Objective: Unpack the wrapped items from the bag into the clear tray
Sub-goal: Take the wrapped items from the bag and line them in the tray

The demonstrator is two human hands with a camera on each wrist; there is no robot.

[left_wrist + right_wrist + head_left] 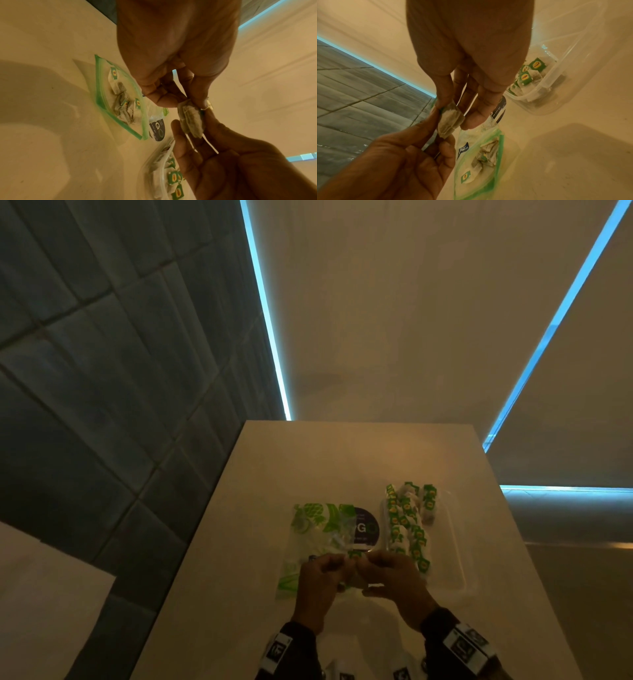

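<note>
Both hands meet above the table's near middle and pinch one wrapped tea bag (192, 120) between them. My left hand (181, 102) grips its upper end. My right hand (453, 112) pinches the tea bag (450, 120) between thumb and forefinger. The green-printed zip bag (322, 539) lies flat just beyond my left hand (322, 577), with a few tea bags still inside (484, 154). Right of it stands the clear tray (455, 559), which holds several green-tagged tea bags (407, 522) along its left side. My right hand (390, 573) hovers near the tray's front left corner.
The pale table (274, 474) is narrow. Its left edge drops to a dark tiled floor (102, 371), and its far edge lies beyond the tray. A dark round label (364, 529) shows on the bag. The tray's right half (445, 529) shows bare.
</note>
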